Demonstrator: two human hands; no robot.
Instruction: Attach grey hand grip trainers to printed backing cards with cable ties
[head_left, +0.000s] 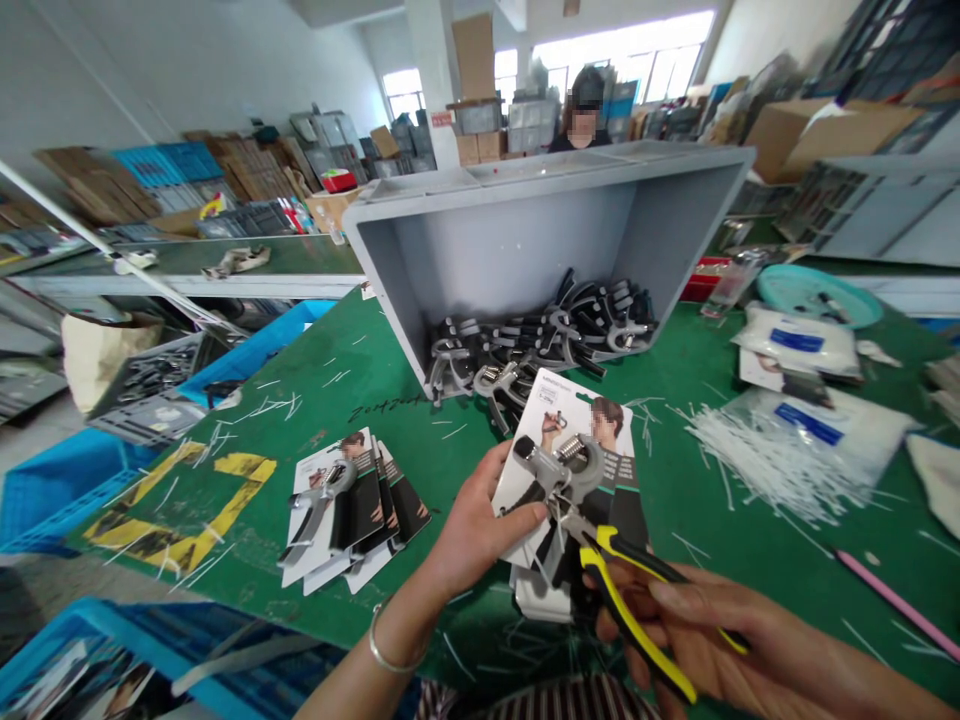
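My left hand [480,525] is closed on a printed packaging card [628,520], its thumb pressing near the grey spring hand grip strengthener [574,470] that lies on the card. My right hand [690,620] is wrapped around yellow-and-black pliers [626,610]. The pliers' jaws are at a white cable tie [551,560] low on the hand grip strengthener; whether they bite it I cannot tell. Beneath the held card are more cards [540,600]. To the left, a small fanned stack of carded grips [330,510] lies on the green table [442,470].
A grey crate [487,230] lies tipped on its side, with many loose hand grips [540,340] inside. Loose cable ties [772,470], plastic bags [802,345] and a pink stick [900,605] lie at right. Blue bins [82,490] stand at left. A person [583,110] is behind the crate.
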